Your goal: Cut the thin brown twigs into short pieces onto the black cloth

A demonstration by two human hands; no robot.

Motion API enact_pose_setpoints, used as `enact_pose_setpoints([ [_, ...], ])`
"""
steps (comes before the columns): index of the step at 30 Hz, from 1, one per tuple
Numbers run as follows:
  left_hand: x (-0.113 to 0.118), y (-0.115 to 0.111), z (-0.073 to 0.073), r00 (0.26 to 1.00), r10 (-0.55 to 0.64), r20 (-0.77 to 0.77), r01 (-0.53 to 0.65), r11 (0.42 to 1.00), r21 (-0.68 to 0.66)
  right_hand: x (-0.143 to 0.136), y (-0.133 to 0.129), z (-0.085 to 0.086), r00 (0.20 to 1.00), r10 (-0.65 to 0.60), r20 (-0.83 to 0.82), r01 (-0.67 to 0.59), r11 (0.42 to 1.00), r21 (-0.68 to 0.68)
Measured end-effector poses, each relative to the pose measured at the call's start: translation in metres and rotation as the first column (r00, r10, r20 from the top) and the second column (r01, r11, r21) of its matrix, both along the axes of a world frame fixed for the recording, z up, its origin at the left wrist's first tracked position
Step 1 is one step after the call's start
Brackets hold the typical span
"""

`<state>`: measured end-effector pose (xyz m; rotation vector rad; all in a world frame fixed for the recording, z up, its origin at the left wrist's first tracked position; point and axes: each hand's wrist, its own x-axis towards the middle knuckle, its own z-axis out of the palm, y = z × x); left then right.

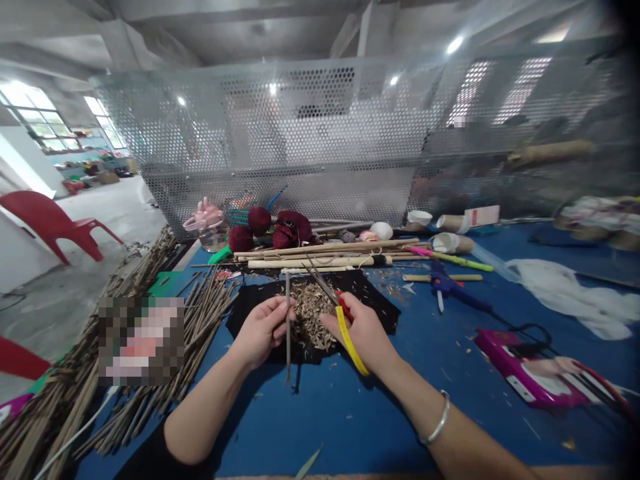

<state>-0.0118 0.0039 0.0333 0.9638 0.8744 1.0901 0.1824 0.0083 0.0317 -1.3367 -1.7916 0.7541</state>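
Note:
My left hand (267,328) pinches a thin, straight twig (288,333) that stands nearly upright in the view. My right hand (364,330) grips a pair of scissors (345,323) with red and yellow handles. The scissor blades point up and to the left, apart from the twig. Between and beyond the hands, a heap of small dry brown bits (313,313) lies on a black cloth (385,310). To the left of my left hand, a spread bundle of cut twigs (200,333) rests on the blue table (280,427).
Longer sticks (320,252) lie across the back, near dark red yarn balls (260,219). At the right are a blue glue gun (450,287), a magenta device (530,380) with wires and white sheeting (565,287). A perforated metal panel (320,133) stands behind.

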Motion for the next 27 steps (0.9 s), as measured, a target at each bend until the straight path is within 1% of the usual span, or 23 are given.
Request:
enact_pose_setpoints([
  [2,0.004,-0.001,-0.003,0.996,0.001,0.088,0.001,1.000,-0.022,-0.006,-0.004,-0.001,0.993,0.054,-0.105,-0.060,0.996,-0.060],
  [4,0.007,-0.001,-0.006,0.990,0.021,0.139,-0.017,0.999,-0.029,-0.012,-0.006,-0.002,0.975,0.093,-0.202,-0.122,0.983,-0.137],
  [6,0.008,0.000,-0.008,0.981,0.050,0.189,-0.046,0.999,-0.025,-0.017,-0.007,-0.003,0.943,0.129,-0.308,-0.206,0.950,-0.235],
  [8,0.009,0.000,-0.010,0.969,0.067,0.237,-0.063,0.998,-0.023,-0.020,-0.008,-0.003,0.908,0.151,-0.391,-0.289,0.901,-0.323],
  [10,0.010,0.000,-0.012,0.961,0.069,0.268,-0.065,0.998,-0.025,-0.022,-0.009,-0.004,0.884,0.161,-0.438,-0.339,0.867,-0.366],
  [12,0.010,0.000,-0.013,0.960,0.071,0.270,-0.067,0.997,-0.025,-0.023,-0.010,-0.004,0.874,0.174,-0.454,-0.360,0.859,-0.364],
  [15,0.011,-0.001,-0.015,0.966,0.103,0.236,-0.097,0.995,-0.037,-0.025,-0.011,-0.004,0.866,0.198,-0.459,-0.383,0.852,-0.356],
  [18,0.010,0.000,-0.017,0.974,0.136,0.179,-0.131,0.991,-0.041,-0.027,-0.012,-0.005,0.875,0.183,-0.449,-0.366,0.856,-0.364],
  [21,0.009,0.002,-0.018,0.984,0.160,0.081,-0.160,0.987,0.003,-0.027,-0.010,-0.005,0.894,0.142,-0.425,-0.319,0.869,-0.379],
  [23,0.009,0.004,-0.018,0.985,0.173,-0.003,-0.172,0.984,0.043,-0.026,-0.007,-0.006,0.892,0.122,-0.435,-0.313,0.861,-0.400],
  [25,0.009,0.005,-0.017,0.979,0.191,-0.076,-0.186,0.980,0.072,-0.025,-0.005,-0.009,0.889,0.114,-0.444,-0.314,0.857,-0.409],
  [27,0.010,0.006,-0.016,0.967,0.219,-0.127,-0.210,0.974,0.082,-0.026,-0.004,-0.012,0.892,0.100,-0.440,-0.298,0.864,-0.406],
])
